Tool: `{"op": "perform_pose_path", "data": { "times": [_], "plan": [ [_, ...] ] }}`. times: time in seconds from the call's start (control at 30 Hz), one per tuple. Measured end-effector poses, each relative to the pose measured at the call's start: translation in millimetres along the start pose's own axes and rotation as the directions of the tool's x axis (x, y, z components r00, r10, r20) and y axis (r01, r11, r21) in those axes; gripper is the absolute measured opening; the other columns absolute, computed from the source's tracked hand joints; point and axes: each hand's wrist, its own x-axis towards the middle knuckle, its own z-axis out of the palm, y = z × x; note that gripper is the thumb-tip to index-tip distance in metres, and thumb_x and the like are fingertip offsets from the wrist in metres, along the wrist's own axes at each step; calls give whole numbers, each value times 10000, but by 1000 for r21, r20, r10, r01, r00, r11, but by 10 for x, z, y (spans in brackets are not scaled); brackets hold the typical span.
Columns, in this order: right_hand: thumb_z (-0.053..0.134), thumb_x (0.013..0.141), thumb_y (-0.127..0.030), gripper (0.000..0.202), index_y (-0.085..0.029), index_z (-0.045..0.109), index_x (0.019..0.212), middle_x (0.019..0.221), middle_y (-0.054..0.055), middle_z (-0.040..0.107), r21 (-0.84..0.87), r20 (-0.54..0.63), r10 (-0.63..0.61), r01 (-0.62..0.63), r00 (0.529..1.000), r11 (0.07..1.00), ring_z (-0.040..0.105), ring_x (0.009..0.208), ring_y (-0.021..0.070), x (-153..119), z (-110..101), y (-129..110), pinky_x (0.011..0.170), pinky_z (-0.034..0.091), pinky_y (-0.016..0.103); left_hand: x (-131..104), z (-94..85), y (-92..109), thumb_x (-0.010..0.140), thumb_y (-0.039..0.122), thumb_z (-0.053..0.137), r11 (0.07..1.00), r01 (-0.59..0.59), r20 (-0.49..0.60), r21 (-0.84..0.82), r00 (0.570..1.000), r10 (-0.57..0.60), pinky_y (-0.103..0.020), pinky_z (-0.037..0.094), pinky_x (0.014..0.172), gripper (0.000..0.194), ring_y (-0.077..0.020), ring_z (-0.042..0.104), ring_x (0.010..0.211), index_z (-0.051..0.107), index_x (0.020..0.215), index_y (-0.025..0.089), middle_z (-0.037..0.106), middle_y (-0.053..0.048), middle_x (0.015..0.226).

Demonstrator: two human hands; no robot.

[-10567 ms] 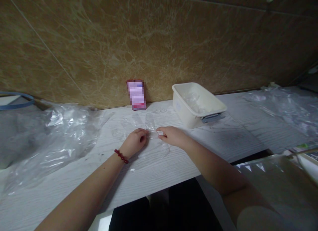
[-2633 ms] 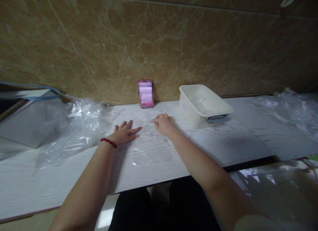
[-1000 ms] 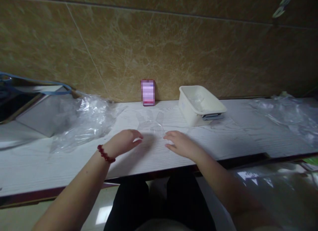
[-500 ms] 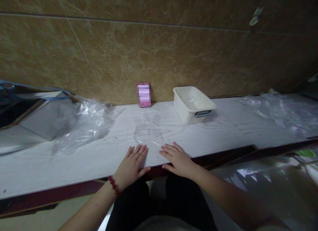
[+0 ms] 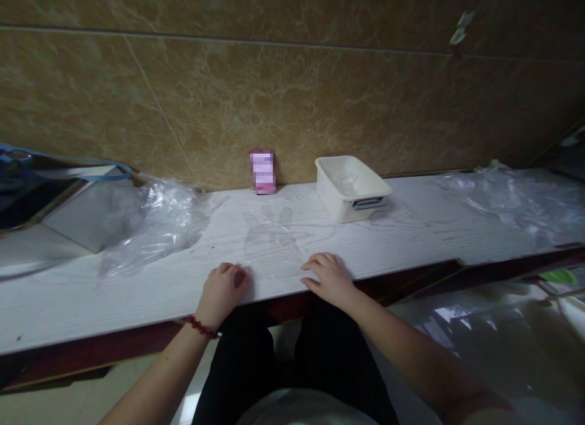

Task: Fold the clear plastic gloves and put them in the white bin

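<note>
A thin, clear plastic piece with finger-like lobes, resembling a disposable glove [image 5: 273, 237], lies flat on the white wood-grain tabletop [image 5: 393, 245]. Near its lower left side is my left hand [image 5: 223, 291], fingers curled in against the thumb; whatever they may pinch is too small or hidden to make out. A red bead bracelet [image 5: 201, 327] circles that wrist. At the lower right side of the plastic rests my right hand [image 5: 328, 280], its fingers slightly bent and the thumb apart, holding nothing visible.
Against the tiled wall leans a phone [image 5: 262, 172] with a blurred screen. Right of it stands a white plastic bin [image 5: 340, 199] with clear plastic inside. Crumpled clear plastic [image 5: 159, 224] lies left beside a white box [image 5: 86, 211]; more plastic sheeting [image 5: 516, 199] lies far right.
Both hands lay flat with fingers outstretched. My left hand has moved left and curled its fingers; my right hand has lifted slightly and bent its fingers.
</note>
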Motion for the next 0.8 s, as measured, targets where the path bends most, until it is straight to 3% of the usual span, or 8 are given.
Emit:
{"op": "perform_pose_path", "data": {
  "times": [0.2, 0.33, 0.4, 0.5, 0.67, 0.8],
  "plan": [
    [578, 714, -387, 269, -235, 592, 936, 950, 31, 540, 50, 6, -4, 3, 1000, 999, 431, 923, 185, 2, 23, -42, 824, 320, 332, 33, -5, 90, 759, 305, 382, 989, -19, 51, -146, 998, 27, -341, 411, 731, 242, -211, 548, 750, 567, 730, 152, 592, -95, 776],
    [592, 696, -393, 367, -242, 556, 1028, 1043, 40, 516, 81, 13, -19, 18, 1000, 997, 412, 991, 199, -4, -6, -61, 873, 314, 348, 8, -121, 123, 745, 331, 390, 919, 104, 147, -381, 988, -51, -314, 413, 643, 197, -190, 550, 664, 509, 723, 176, 588, -51, 687],
    [606, 679, -387, 444, -246, 520, 1091, 1119, 44, 484, 85, 10, -20, 19, 1000, 996, 385, 1045, 209, -7, -2, -93, 908, 301, 358, -13, -177, 158, 738, 368, 399, 829, 194, 222, -524, 971, -87, -298, 412, 597, 204, -170, 542, 606, 483, 702, 186, 585, -29, 656],
    [613, 665, -388, 524, -237, 477, 1148, 1203, 51, 431, 82, -1, -10, 10, 1000, 997, 340, 1113, 217, -5, 38, -148, 953, 275, 365, -54, -246, 224, 703, 409, 452, 614, 323, 330, -720, 938, -106, -265, 407, 547, 224, -138, 521, 547, 459, 684, 186, 578, -10, 609],
    [577, 699, -368, 563, -228, 406, 1216, 1273, 61, 373, 72, -6, 12, -12, 1000, 997, 290, 1186, 209, 71, 116, -126, 983, 253, 377, -138, -336, 252, 676, 346, 527, 257, 437, 417, -862, 900, -129, -221, 397, 561, 239, -100, 500, 545, 483, 857, 196, 549, 40, 561],
    [517, 759, -349, 488, -234, 413, 1222, 1314, 58, 353, 62, 76, -98, 94, 992, 994, 243, 1236, 194, 251, 114, -3, 989, 244, 367, -212, -386, 169, 702, 287, 506, 132, 454, 458, -881, 889, 0, -226, 402, 624, 126, -109, 530, 640, 506, 760, 175, 572, 6, 637]
  ]
}}
